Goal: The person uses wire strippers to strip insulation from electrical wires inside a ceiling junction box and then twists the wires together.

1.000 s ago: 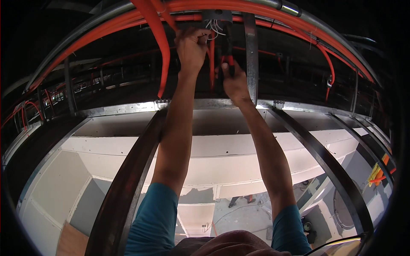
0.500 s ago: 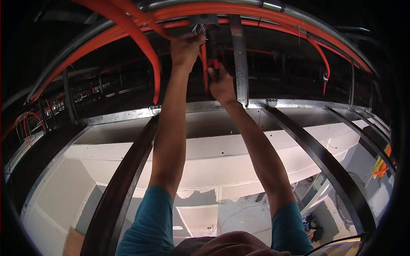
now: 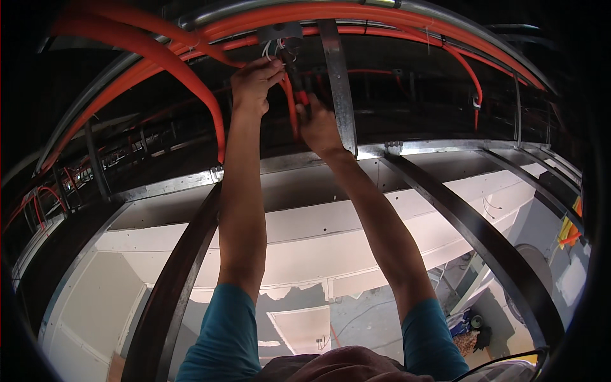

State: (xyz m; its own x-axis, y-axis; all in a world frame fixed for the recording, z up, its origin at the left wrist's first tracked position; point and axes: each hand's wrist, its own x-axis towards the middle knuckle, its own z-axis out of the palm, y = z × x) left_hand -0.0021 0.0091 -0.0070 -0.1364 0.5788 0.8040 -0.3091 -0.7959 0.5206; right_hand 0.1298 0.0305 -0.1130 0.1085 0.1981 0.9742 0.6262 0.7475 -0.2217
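Note:
Overhead, a grey junction box [image 3: 280, 32] hangs among the orange conduits, with several thin white and dark wires [image 3: 270, 48] coming out of its underside. My left hand [image 3: 253, 84] is closed just below the box, its thumb and fingers pinching the wires. To its right, my right hand [image 3: 320, 130] grips a dark tool with red on its handle, which looks like pliers [image 3: 300, 94]. The tool points up toward the wires, its tip close to my left fingertips. Shadow hides whether its jaws bite on a wire.
Thick orange conduits [image 3: 172, 57] curve down on the left, and others run across the top. A metal strap [image 3: 338, 83] hangs right of my right hand. Metal ceiling channels [image 3: 471, 226] flank both arms. Far below lie pale wall panels [image 3: 299, 232] and the floor.
My view has shifted, so the box and both hands sit farther left in the picture. The pliers now lean more to the left at the top. My left hand still pinches the wires.

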